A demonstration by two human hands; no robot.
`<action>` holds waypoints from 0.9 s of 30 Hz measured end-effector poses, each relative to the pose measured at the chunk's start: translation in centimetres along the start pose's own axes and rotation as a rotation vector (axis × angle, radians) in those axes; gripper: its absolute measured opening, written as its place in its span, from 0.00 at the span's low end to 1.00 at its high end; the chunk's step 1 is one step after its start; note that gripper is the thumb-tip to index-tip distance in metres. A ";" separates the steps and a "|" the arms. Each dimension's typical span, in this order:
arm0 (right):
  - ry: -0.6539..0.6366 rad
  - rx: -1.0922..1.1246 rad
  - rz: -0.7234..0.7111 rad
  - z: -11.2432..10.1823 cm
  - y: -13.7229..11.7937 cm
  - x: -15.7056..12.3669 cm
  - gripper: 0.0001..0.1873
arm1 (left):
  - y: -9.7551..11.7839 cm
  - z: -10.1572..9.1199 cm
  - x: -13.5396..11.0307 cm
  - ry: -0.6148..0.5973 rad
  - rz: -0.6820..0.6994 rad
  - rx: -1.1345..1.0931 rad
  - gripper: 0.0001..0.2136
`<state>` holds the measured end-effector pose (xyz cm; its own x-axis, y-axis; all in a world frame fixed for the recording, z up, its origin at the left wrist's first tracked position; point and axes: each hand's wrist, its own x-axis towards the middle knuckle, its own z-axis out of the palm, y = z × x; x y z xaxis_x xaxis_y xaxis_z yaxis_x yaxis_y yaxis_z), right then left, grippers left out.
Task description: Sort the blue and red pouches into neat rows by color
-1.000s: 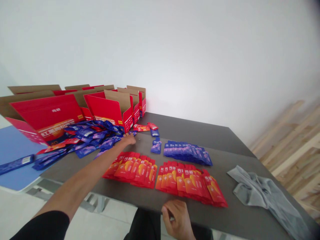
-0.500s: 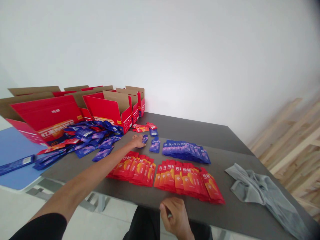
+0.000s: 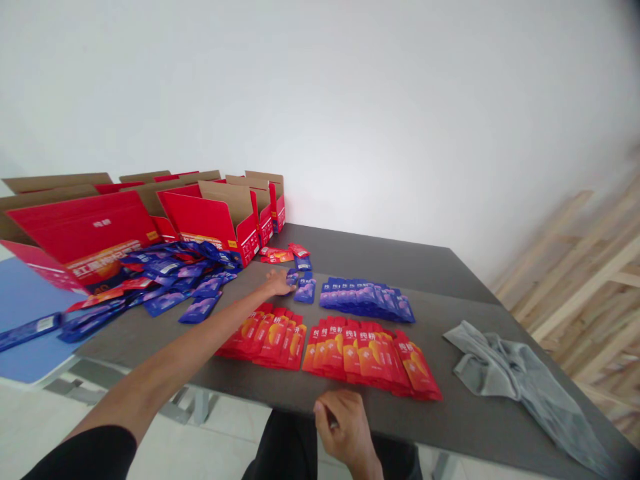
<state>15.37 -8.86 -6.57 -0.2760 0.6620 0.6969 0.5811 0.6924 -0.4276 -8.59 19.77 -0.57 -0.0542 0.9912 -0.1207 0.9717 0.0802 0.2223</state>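
Observation:
Stretched out across the dark table (image 3: 425, 263), my left hand (image 3: 279, 283) is closed on a blue sachet (image 3: 291, 277), mostly hidden by the fingers. Just right of it lies another blue sachet (image 3: 305, 289), flat on the table. Farther right is an overlapping row of blue sachets (image 3: 365, 298). Nearer me, red sachets lie in two fanned groups, a left group (image 3: 275, 335) partly behind my forearm and a right group (image 3: 370, 353). My right hand (image 3: 345, 427) rests at the front table edge, curled into a loose fist with nothing visible in it.
Open red cartons (image 3: 210, 213) stand at the back left. Before them is a loose heap of blue and red sachets (image 3: 190, 273). A few red sachets (image 3: 277, 255) lie near the cartons. Grey cloth (image 3: 500, 367) lies at the right; wooden slats (image 3: 590, 300) stand beyond.
My left hand has moved slightly right relative to the table, bringing the blue sachet closer to the one lying beside it. The view has shifted a little; my right hand stays at the edge.

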 end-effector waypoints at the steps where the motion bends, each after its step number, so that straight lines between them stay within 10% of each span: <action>1: -0.003 0.001 0.002 0.0 0.1 0.0 0.17 | 0.1 0.1 0.0 0.002 0.008 -0.002 0.26; 10: -0.039 0.105 -0.031 -1.5 -1.8 2.6 0.16 | 0.1 0.3 -0.1 0.017 -0.023 -0.001 0.28; 17: -0.090 -0.155 0.118 -1.4 0.4 15.3 0.08 | 0.1 0.0 0.2 -0.011 -0.025 0.013 0.29; 22: -0.565 -0.502 0.209 3.4 4.5 23.0 0.17 | 0.2 0.2 -0.3 0.017 -0.015 0.002 0.28; 27: -0.823 -0.598 0.255 6.8 5.9 24.1 0.20 | 0.1 0.2 -0.7 0.074 0.022 -0.033 0.25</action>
<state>6.93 13.12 3.77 -0.3973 0.9144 -0.0770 0.9170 0.3988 0.0044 -8.43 19.07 -0.64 -0.0506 0.9977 -0.0440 0.9647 0.0602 0.2562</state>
